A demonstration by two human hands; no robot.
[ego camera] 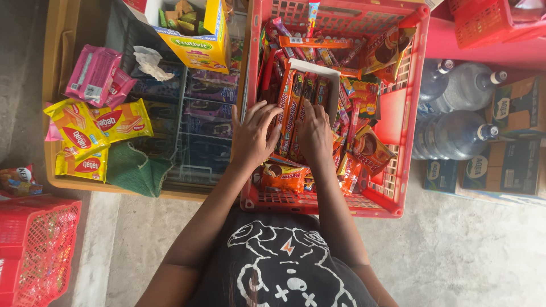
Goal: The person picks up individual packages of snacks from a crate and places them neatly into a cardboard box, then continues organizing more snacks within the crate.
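Note:
Both my hands reach into a red plastic crate (406,113) full of snack packets. My left hand (253,133) rests with fingers spread on the near left edge of a white open box (333,77) of orange wafer bars (293,108). Beside it, my right hand (314,132) lies on the same bars with fingers curled down among them. Whether either hand grips a bar is hidden. Loose orange and brown snack packets (369,149) lie around the box in the crate.
A wooden shelf (54,74) at the left carries yellow wafer packs (94,128), a pink pack (96,74), a green cloth (133,170) and a yellow carton (199,42). Large water bottles (455,133) and cartons (512,165) stand at the right. Another red basket (34,244) sits lower left.

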